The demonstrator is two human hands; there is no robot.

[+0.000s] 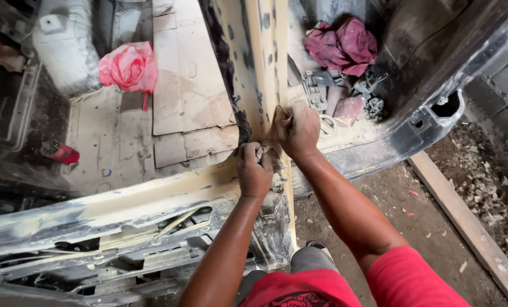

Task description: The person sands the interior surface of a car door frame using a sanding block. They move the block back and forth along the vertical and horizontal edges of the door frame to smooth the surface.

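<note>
Dusty sandpaper scrap point(267, 152) clenched in fingers of both hands, L point(254, 170) & R point(296, 129), on yellow pillar point(253, 68).

Two hands point(254, 170), one pink bag point(128, 66), one maroon rag point(341, 45), one red can point(62, 152)

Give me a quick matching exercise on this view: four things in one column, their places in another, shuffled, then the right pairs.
Things:
1. pink plastic bag
2. crumpled dark red cloth
3. small red can
4. wooden plank

Places:
A. on the dirt ground at the right
B. on the flattened cardboard, upper left
C. far left, on the dark floor edge
D. top of the picture, right of the yellowish pillar

Pairs: 1-B, 2-D, 3-C, 4-A
</note>
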